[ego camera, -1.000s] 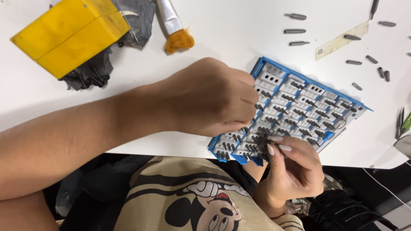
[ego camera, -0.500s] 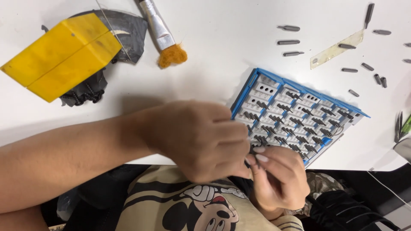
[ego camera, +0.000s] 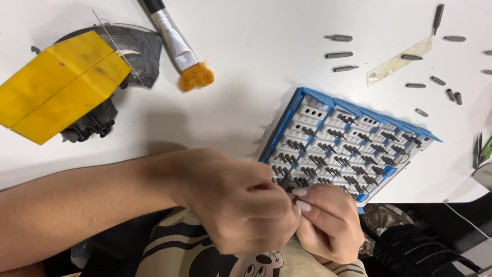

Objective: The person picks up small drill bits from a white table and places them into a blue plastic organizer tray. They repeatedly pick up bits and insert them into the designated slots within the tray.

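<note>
A blue-and-white screwdriver bit case (ego camera: 348, 146) lies open at the white table (ego camera: 256, 92)'s near edge, most of its slots filled with dark bits (a few holes at its 11 o'clock corner stand empty). The left hand (ego camera: 241, 205) and right hand (ego camera: 328, 220) meet at the case's 7 o'clock corner, fingers pinched together; what they grip is hidden. Loose bits (ego camera: 341, 54) lie at 12 o'clock, a paintbrush (ego camera: 179, 48) and yellow box (ego camera: 59, 84) at 10.
</note>
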